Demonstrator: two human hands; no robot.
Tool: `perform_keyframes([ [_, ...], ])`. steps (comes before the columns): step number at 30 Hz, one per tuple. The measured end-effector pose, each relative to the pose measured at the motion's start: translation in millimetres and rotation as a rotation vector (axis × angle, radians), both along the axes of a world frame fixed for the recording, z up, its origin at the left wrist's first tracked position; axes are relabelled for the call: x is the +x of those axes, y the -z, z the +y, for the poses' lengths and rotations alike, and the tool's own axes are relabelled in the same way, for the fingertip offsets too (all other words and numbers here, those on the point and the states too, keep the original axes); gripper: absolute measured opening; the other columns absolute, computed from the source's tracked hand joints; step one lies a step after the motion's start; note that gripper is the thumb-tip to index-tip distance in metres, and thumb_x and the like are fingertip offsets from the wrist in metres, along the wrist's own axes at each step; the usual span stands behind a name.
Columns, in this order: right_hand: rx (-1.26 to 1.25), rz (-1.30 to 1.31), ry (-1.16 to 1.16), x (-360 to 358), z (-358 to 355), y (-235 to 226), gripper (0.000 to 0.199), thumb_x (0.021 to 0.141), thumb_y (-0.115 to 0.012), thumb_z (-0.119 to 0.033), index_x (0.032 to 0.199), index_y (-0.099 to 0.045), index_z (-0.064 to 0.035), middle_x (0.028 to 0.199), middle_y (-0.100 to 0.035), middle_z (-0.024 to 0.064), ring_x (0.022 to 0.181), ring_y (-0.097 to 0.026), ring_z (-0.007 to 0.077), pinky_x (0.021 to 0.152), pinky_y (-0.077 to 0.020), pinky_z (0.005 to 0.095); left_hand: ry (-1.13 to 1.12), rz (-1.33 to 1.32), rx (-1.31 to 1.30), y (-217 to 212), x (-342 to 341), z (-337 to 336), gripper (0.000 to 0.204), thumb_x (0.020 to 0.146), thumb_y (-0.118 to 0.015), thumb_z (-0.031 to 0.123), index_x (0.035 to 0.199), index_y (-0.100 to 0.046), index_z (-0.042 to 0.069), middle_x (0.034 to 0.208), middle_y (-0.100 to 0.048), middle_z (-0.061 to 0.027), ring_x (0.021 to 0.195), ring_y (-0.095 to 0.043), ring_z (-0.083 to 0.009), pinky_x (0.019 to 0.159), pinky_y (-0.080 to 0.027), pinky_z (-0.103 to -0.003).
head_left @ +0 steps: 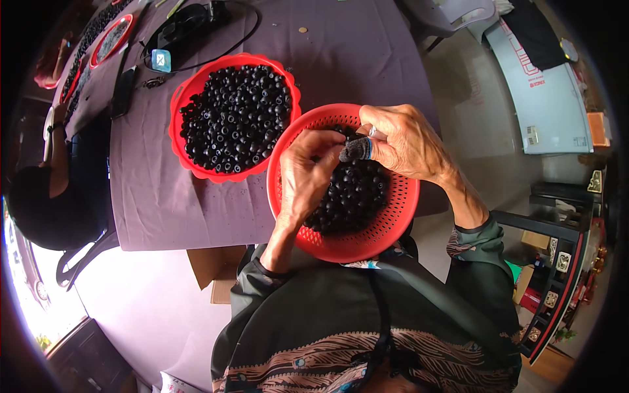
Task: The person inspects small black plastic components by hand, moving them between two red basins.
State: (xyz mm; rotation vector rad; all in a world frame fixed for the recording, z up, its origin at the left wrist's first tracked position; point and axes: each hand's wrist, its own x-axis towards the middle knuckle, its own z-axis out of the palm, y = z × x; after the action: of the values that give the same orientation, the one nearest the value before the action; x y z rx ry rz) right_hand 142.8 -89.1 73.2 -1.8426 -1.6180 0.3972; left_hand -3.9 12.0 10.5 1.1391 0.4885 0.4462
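Over a red perforated basket (357, 250) at the table's near edge, my two hands meet, fingertips close together. My left hand (303, 171) is closed in a pinch; what lies between its fingertips is too small and covered to make out. A dark knitted cover (357, 150) wraps the thumb of my right hand (411, 143). That hand is also closed, and a small white bit shows between its fingers. Small round black pieces (354, 196) fill the basket's bottom. To the left, a red scalloped tray (178, 131) holds many black pieces (239, 118), some showing hollow, ring-like ends.
A purple-grey cloth covers the table (157, 209). Farther back lie a black bag (190, 26) with a cord and a small blue box (160, 60). Another person (52, 203) sits at the left beside more red trays (111, 40). A dark shelf (557, 262) stands right.
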Motion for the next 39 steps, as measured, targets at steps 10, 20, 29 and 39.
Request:
perform_keyframes([
  [10,-0.111,-0.024,-0.009,6,-6,15,0.040,0.080,-0.064,-0.033,0.073,-0.042,0.0003,0.066,-0.055,0.0174,0.060,-0.055,0.0367,0.052,-0.0420,0.0392,-0.121,0.460,1.051,3,-28,86,0.019,0.073,-0.063,0.005,0.092,-0.065,0.004,0.080,-0.060,-0.0132,0.068,-0.061,-0.0268,0.062,-0.049,-0.035],
  [20,-0.036,0.082,-0.040,3,1,22,0.032,0.081,-0.062,-0.025,0.074,-0.043,0.0003,0.066,-0.056,0.0185,0.059,-0.054,0.0382,0.052,-0.0430,0.0390,-0.057,0.481,1.160,18,-25,105,0.010,0.074,-0.062,0.006,0.082,-0.064,0.002,0.075,-0.062,-0.0114,0.065,-0.060,-0.0261,0.065,-0.048,-0.035],
  [29,0.014,0.074,-0.001,-11,26,-4,0.024,0.069,-0.067,-0.011,0.074,-0.046,0.0006,0.064,-0.056,0.0162,0.059,-0.055,0.0366,0.052,-0.0428,0.0393,0.064,-0.476,-0.651,-15,-4,42,0.019,0.085,-0.056,0.006,0.103,-0.056,-0.002,0.091,-0.059,-0.0127,0.076,-0.056,-0.0176,0.071,-0.048,-0.029],
  [39,-0.046,-0.039,-0.002,-6,19,-11,0.026,0.068,-0.066,-0.012,0.072,-0.045,0.0008,0.062,-0.054,0.0168,0.060,-0.054,0.0379,0.055,-0.0403,0.0431,0.097,-0.399,-0.675,-12,5,12,0.028,0.082,-0.059,0.008,0.109,-0.055,0.003,0.103,-0.060,-0.0144,0.098,-0.059,-0.0292,0.090,-0.045,-0.043],
])
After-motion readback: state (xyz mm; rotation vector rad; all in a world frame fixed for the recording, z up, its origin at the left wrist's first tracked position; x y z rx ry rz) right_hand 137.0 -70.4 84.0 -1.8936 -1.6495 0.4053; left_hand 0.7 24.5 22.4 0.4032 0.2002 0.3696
